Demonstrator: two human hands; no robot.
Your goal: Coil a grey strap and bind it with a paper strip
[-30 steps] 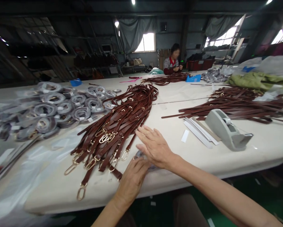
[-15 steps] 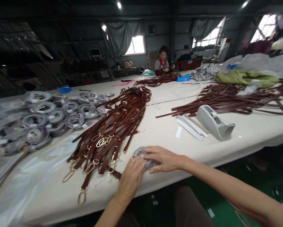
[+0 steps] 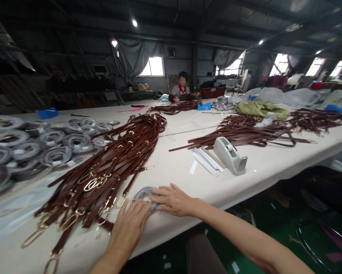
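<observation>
A coiled strap in clear plastic wrapping (image 3: 143, 193) lies at the front edge of the table between my hands. My left hand (image 3: 131, 222) grips its near left side, fingers laid together over the rim. From the right, my right hand (image 3: 173, 199) holds the other side with its fingers across the coil. Parts of the coil are hidden under both hands. Just left of it spreads a big pile of brown leather straps (image 3: 122, 152) with gold buckles and clasps, some clasps close to my left hand.
Many wrapped coils (image 3: 56, 154) crowd the left side. A grey tape dispenser (image 3: 230, 156) stands by white paper strips (image 3: 206, 161) on the right. More brown straps (image 3: 239, 131) and a green cloth (image 3: 262, 110) lie beyond. Across the table is a person (image 3: 182, 89).
My view has swung to the right, so everything on the table sits further left. Both hands stay on the wrapped coil; the person across the table has moved their hands apart.
</observation>
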